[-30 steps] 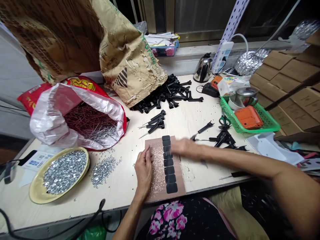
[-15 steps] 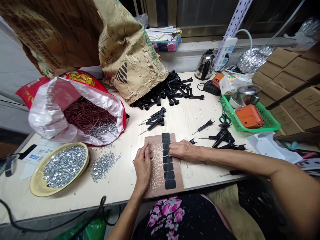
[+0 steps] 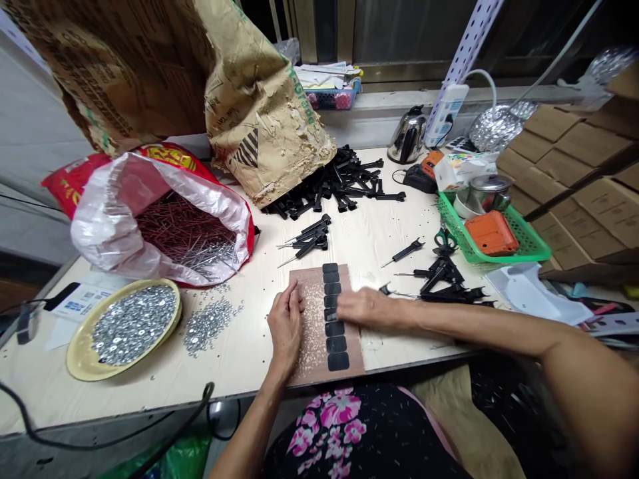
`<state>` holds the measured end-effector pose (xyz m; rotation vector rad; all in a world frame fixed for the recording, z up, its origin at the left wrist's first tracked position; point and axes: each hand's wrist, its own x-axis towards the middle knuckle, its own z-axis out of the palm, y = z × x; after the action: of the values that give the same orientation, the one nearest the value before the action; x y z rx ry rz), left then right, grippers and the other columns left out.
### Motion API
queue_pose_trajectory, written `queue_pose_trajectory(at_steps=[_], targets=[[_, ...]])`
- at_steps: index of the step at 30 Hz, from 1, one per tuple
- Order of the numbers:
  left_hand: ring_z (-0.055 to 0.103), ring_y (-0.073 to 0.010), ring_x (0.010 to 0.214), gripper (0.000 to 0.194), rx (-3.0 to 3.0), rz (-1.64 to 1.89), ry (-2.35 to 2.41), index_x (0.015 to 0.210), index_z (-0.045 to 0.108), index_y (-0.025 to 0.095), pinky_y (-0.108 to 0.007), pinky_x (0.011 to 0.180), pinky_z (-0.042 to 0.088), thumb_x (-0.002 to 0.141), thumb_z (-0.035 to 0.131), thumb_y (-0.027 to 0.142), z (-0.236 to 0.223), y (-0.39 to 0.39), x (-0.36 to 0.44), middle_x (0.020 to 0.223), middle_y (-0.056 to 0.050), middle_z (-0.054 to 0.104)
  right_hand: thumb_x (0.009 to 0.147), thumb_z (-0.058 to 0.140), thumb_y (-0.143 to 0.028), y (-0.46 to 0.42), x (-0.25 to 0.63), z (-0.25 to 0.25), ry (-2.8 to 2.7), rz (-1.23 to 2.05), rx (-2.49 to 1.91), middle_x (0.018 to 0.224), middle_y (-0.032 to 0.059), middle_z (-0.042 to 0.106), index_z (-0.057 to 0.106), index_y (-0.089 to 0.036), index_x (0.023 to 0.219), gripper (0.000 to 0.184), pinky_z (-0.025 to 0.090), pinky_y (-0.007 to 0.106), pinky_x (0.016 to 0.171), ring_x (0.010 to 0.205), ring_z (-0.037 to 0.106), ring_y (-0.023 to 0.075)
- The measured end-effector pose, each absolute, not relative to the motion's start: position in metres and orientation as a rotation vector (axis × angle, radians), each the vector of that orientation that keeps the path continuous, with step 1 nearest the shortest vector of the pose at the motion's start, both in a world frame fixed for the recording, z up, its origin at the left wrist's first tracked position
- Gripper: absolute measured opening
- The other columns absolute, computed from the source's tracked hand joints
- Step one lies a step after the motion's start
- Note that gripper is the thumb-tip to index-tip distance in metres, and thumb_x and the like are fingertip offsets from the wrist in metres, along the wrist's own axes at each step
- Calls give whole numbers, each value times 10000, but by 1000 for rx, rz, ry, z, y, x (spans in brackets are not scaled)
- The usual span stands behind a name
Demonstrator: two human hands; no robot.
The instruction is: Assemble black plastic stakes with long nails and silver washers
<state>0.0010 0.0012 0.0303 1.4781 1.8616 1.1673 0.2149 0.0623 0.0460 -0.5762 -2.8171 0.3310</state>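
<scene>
A brown board [image 3: 312,369], speckled with pale flecks, lies at the table's front edge. Down its right half runs a column of several black rounded-rectangle pads [image 3: 336,344]. My left hand [image 3: 285,326] rests on the board's left edge, its fingers bent and close together against it. Over the middle of the column is my right hand [image 3: 367,309], slightly blurred, with its fingers drawn together at one pad. Whatever lies between those fingertips is hidden. Just beyond the right hand are black plastic parts with metal rods [image 3: 442,276].
On the left are a yellow bowl [image 3: 77,359] of small metal pieces, a loose pile [image 3: 207,326] of them and a bag [image 3: 104,233] of rods. A paper sack [image 3: 279,146] spills black parts behind. A green basket [image 3: 536,249] and cardboard boxes [image 3: 594,206] stand right.
My right hand has shifted slightly down and left along the pads and is now blurred. My left hand stays on the board's edge. The camera view has moved a little.
</scene>
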Motion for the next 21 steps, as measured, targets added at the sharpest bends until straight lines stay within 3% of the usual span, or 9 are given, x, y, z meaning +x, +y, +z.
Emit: queue_pose_trajectory(at_steps=[8, 14, 18, 21], targets=[[599, -160, 706, 412, 1494, 1157, 1877, 1199, 593, 189, -320, 757, 474, 909, 391, 402, 28, 2, 1, 899, -58, 642, 982, 316, -245, 43, 212, 36, -2767, 398, -588, 774, 15, 510, 526, -150, 790, 300, 377, 209, 552, 679, 459, 101], [601, -158, 710, 411, 1485, 1171, 1873, 1202, 589, 185, -317, 750, 482, 910, 392, 398, 29, 1, 1, 902, -58, 640, 975, 372, -331, 44, 227, 46, -2727, 570, -734, 812, 21, 542, 584, -157, 867, 295, 353, 208, 593, 693, 485, 97], [608, -169, 748, 399, 1465, 1167, 1846, 1194, 593, 182, -319, 756, 479, 908, 402, 383, 31, 0, -2, 923, -68, 649, 920, 491, -373, 64, 267, 78, -2848, 393, -1003, 777, 17, 571, 630, -189, 790, 265, 295, 231, 566, 696, 498, 122], [613, -190, 858, 371, 1456, 1192, 1829, 1165, 611, 187, -331, 807, 464, 903, 421, 369, 29, 0, -3, 1006, -83, 649, 906, 517, -392, 83, 272, 97, -2842, 189, -1084, 817, 23, 607, 665, -215, 812, 248, 309, 258, 634, 760, 511, 144]])
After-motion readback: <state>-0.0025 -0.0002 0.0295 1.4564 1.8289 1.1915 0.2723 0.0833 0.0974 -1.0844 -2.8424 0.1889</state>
